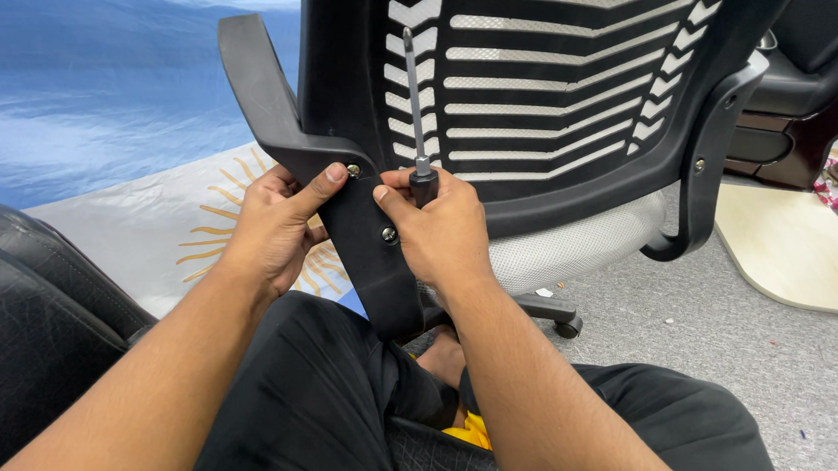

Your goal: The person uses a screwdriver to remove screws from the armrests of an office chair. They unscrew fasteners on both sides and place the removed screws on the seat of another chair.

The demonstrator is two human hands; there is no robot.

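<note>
Fingers (288,187) of the left hand (276,222) are curling around the edge of the black armrest bracket (365,226), with the thumb lying flat across its face and its tip sitting just beside the upper screw (353,171). Right hand (439,229) is closing its fingers around the black handle of a screwdriver (416,116), clamping it tight; the thin metal shaft is pointing upward, tilting slightly left, in front of the slotted back of the office chair (550,86). Right thumb is pressing against the bracket near its top edge, close to the left thumb. A second screw (389,234) is showing lower on the bracket, just left of the right hand. The bracket is running down from the curved black armrest (252,83) toward the person's lap, between the two hands. Person is sitting with legs in dark trousers (326,398), forearms reaching forward. Chair's grey mesh seat (578,243) is lying behind the right hand, and its other armrest (709,159) is standing on the far side. Grey carpet (748,361) is spreading on the right; a blue cloth (84,60) is covering the floor on the left.
</note>
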